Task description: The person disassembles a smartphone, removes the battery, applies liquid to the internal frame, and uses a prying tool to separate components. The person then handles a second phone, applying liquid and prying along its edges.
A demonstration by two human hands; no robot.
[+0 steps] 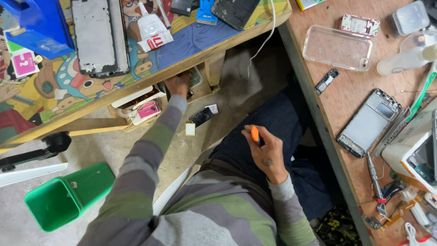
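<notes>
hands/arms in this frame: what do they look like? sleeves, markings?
Both arms wear long knit sleeves with broad grey and green stripes and ribbed cuffs. The hands are bare, no gloves. The right hand has a small dark mark on its back; the left hand shows none.

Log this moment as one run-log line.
left hand: reaching into under-table shelf | right hand: holding orange tool over lap

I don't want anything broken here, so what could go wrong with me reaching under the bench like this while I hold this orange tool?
Your left hand reaches into a crowded shelf under the bench, partly out of sight; it could knock the pink box to the floor. The orange tool in your right hand hangs over your lap and might slip. The phone frame lies close to the bench edge, so a bump could shift it.
</notes>
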